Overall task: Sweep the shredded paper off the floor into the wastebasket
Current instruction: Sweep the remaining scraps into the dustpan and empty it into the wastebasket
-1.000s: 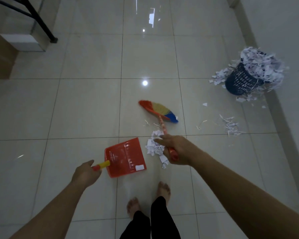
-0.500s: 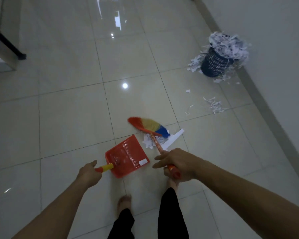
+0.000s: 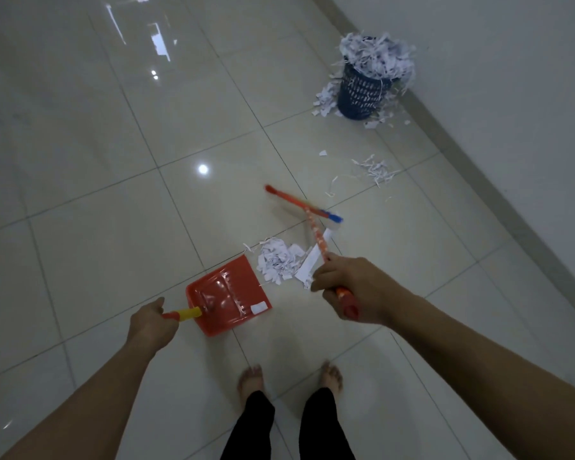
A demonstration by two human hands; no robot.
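Gripping broom (image 3: 316, 232) handle, right hand (image 3: 352, 288) fingers curled | left hand (image 3: 150, 323) fingers wrapped round dustpan (image 3: 228, 295) handle

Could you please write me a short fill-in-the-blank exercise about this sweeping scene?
1. The left hand holds the yellow handle of the red ____.
2. The right hand grips the handle of the ____.
3. The pile of shredded paper lies on the floor just beyond the dustpan's open edge, between it and the ____ head.
4. The dark wastebasket by the wall is ____ with shredded paper.

Missing words: dustpan; broom; broom; overflowing
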